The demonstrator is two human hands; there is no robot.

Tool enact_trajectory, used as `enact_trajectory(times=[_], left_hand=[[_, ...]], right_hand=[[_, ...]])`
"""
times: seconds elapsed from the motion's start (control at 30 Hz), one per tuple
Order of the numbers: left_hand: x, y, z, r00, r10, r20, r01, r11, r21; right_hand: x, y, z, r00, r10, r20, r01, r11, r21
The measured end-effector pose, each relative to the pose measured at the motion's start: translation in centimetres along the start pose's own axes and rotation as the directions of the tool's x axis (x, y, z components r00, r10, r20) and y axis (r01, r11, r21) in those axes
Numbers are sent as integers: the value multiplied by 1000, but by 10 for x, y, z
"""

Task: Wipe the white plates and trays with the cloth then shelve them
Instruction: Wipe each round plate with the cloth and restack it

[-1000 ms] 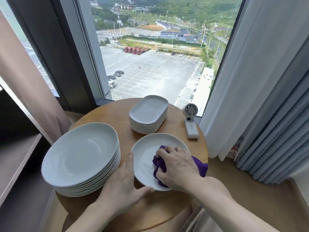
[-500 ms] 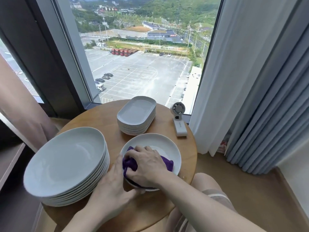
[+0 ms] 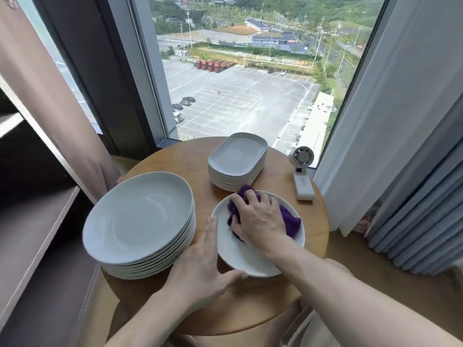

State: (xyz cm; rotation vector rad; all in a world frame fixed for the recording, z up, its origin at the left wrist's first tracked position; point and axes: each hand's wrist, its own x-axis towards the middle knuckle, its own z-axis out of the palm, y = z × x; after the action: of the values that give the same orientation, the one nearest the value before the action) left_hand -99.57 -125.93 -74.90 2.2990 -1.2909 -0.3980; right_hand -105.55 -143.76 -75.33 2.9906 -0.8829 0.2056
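The cloth [image 3: 290, 219] was purple, the plates [image 3: 135, 219] and trays [image 3: 238, 152] plain white, the desk [image 3: 175, 159] light wood.

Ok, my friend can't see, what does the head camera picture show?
A person's right hand presses a crumpled purple cloth onto a round white plate on a round wooden table, the left hand steadying the plate's rim. A stack of round white plates stands left, stacked oblong white trays behind, a small white fan right.

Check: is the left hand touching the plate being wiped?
Touching. The head view shows the left hand bracing the white plate: thumb against its near rim, fingers along its left edge. The right hand grips the purple cloth.
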Motion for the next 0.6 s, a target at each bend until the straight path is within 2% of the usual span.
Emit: enact_trajectory(times=[0.27, 0.43, 0.6], left_hand=[[0, 0, -2, 997, -45, 58, 37, 991, 127], [1, 0, -2, 996, -66, 60, 57, 988, 145], [2, 3, -3, 995, -78, 61, 69, 988, 137]], right_hand=[[-18, 34, -13, 999, 28, 41, -22, 991, -135], [-46, 41, -24, 990, 24, 142, -12, 997, -81], [-64, 37, -38, 971, -6, 239, -12, 997, 72]])
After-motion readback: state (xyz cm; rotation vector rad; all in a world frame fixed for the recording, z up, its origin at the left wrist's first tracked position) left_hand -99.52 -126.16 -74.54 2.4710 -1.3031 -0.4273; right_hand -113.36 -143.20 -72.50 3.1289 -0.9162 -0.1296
